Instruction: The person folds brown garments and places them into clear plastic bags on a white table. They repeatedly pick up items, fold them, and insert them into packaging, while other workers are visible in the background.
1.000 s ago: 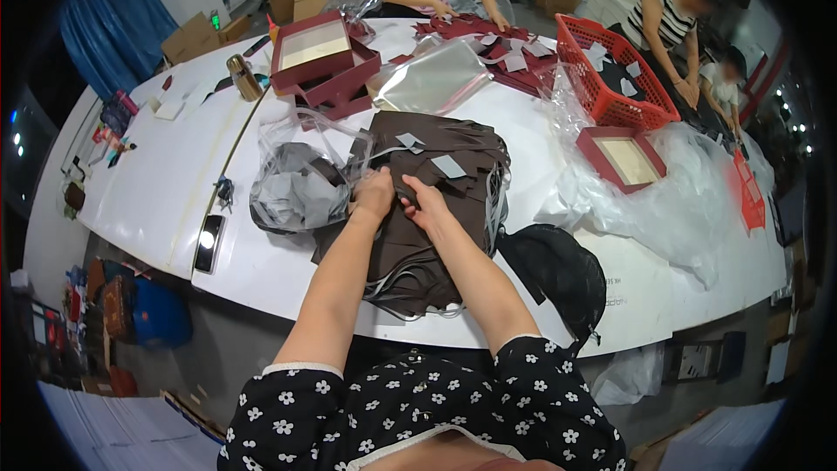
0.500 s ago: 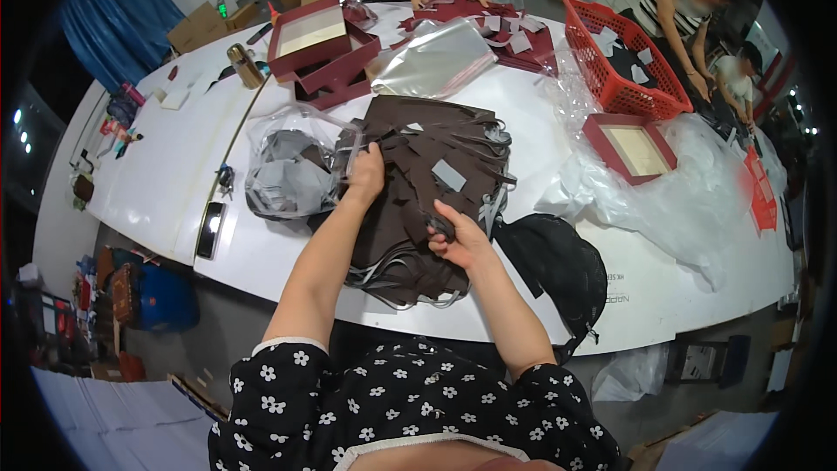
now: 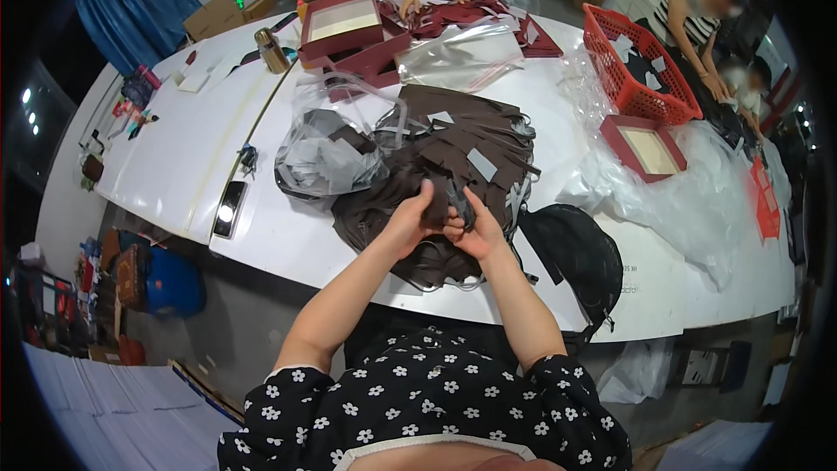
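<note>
A pile of dark brown fabric pieces (image 3: 462, 109) with grey ribbon-like strips along its edges lies in front of me, a few pale grey rectangles on top. Over its near part, my left hand (image 3: 411, 220) is closed on a dark brown fabric piece (image 3: 440, 206), thumb up. Close beside it, my right hand (image 3: 478, 234) is closed round a small dark tool (image 3: 461, 208) that resembles thread snips; its exact kind is unclear. At the pile's left stands a clear plastic bag (image 3: 318, 161) holding pale grey scraps.
Maroon boxes (image 3: 344, 22) and clear plastic sleeves (image 3: 462, 57) lie beyond the pile. A red basket (image 3: 641, 65), an open maroon box (image 3: 645, 148) and crumpled plastic (image 3: 671, 201) are right. A black bag (image 3: 575, 257) sits near right, a phone (image 3: 228, 209) left. Other people work across the table.
My left hand has come away from the plastic bag, moving right and nearer, and now holds a brown piece beside my right hand. The view has shifted slightly.
</note>
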### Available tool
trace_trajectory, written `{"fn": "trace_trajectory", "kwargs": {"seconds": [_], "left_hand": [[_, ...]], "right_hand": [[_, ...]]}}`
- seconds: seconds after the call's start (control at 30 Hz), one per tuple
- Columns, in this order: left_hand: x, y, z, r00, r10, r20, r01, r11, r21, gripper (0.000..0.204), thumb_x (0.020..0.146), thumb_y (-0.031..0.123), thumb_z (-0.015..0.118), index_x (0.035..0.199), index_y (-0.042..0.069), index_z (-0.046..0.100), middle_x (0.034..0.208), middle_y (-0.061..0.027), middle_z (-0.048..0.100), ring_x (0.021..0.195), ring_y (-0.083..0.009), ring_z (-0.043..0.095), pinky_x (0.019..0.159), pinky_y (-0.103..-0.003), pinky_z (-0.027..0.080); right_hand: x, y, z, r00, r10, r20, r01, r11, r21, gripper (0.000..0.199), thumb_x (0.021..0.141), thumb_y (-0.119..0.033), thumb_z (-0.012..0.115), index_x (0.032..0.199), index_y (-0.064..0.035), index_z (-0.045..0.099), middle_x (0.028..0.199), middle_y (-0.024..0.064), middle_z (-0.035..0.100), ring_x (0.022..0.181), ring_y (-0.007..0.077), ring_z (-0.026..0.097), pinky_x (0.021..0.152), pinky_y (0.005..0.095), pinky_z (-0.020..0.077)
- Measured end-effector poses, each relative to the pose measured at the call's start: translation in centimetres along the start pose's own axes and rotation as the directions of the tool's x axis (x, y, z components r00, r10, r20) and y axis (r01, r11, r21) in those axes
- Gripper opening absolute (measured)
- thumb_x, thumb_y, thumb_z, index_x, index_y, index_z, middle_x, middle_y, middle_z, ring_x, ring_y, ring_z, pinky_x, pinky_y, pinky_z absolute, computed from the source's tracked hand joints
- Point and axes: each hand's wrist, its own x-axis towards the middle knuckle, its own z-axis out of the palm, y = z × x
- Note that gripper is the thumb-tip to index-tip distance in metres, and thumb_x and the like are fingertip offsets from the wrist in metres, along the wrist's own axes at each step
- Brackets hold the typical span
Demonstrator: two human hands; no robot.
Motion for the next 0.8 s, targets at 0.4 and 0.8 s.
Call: {"fn": "trace_trajectory", "kwargs": {"seconds": [0.4,0.8], "left_hand": [[0.0,0.9,-2.1,0.986,-0.154,0.063,0.13,0.95,0.282,0.057,0.097,0.057,0.046,0.113,0.005,0.061,0.094,-0.0073,0.068,0.086,-0.0204,0.068,0.072,-0.037,0.057],[1.6,-4.0,-0.7,0.973,0.027,-0.228,-0.077,0.974,-0.212,0.03,0.097,0.025,0.059,0.122,0.009,0.057,0.116,-0.0058,0.063,0.103,-0.0218,0.063,0.084,-0.051,0.054]], "right_hand": [[-1.6,4.0,3.5,0.888,-0.435,-0.149,0.133,0.555,-0.821,0.036,0.094,-0.042,0.061,0.102,-0.0063,0.06,0.075,0.0046,0.064,0.06,0.0116,0.061,0.047,0.0216,0.0454],[1.4,4.3,0.6,0.345,-0.916,0.203,0.068,-0.191,-0.979,0.045,0.093,-0.036,0.06,0.101,0.0081,0.066,0.091,0.0244,0.07,0.089,0.0369,0.067,0.078,0.0406,0.0492]]}}
